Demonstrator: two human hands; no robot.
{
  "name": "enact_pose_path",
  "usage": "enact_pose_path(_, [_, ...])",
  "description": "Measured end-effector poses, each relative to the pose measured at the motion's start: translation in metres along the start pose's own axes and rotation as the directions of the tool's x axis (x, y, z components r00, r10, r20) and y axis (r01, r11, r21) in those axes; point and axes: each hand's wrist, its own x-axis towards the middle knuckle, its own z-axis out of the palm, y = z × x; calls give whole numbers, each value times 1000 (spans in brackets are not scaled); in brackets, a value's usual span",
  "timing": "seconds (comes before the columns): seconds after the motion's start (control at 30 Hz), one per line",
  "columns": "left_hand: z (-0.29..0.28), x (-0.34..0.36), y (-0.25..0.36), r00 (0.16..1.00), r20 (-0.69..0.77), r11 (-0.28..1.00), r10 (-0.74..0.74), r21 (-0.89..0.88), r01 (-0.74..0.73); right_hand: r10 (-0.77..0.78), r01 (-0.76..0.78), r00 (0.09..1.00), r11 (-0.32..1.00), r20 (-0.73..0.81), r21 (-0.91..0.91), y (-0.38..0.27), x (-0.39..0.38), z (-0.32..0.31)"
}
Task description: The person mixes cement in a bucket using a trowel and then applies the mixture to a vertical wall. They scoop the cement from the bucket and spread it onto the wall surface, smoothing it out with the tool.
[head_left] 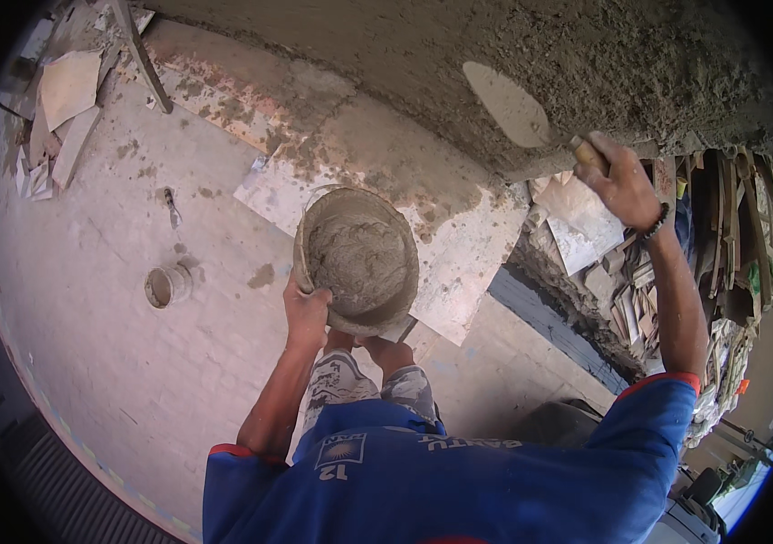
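Observation:
My left hand (308, 310) grips the lower left rim of a round bucket (355, 263) full of wet grey mortar, held above my bare feet. My right hand (620, 186) is closed on the wooden handle of a pointed trowel (504, 104), raised at the upper right. Its pale, mortar-coated blade is over a rough wall (640, 63) covered in wet grey render; whether it touches the surface I cannot tell.
Mortar-spattered boards (463, 272) lie along the wall's foot. A small container (166, 286) and a small tool (171, 207) are on the pale floor (106, 344). Scrap boards (69, 91) lie at the upper left; rubble and timber (731, 236) are piled at the right.

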Motion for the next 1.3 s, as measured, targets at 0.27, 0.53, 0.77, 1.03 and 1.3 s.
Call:
enact_pose_path(0.27, [44,2,29,991,128,995,33,-93,-22,-120,242,959,821,257,-517,-72,-28,136])
enact_pose_path(0.53, [56,18,32,983,179,994,52,-104,-33,-104,116,864,993,493,8,-64,-35,212])
enact_pose_path(0.77, [41,34,32,996,90,997,16,-79,-9,-86,50,927,993,365,108,-62,-26,209])
enact_pose_path(1.03, [-5,68,-5,998,1,993,60,-101,-60,0,-26,894,998,448,51,-66,13,191])
enact_pose_path(1.3, [-57,113,-82,983,-180,997,45,-61,-57,-277,22,827,885,490,465,-41,83,212])
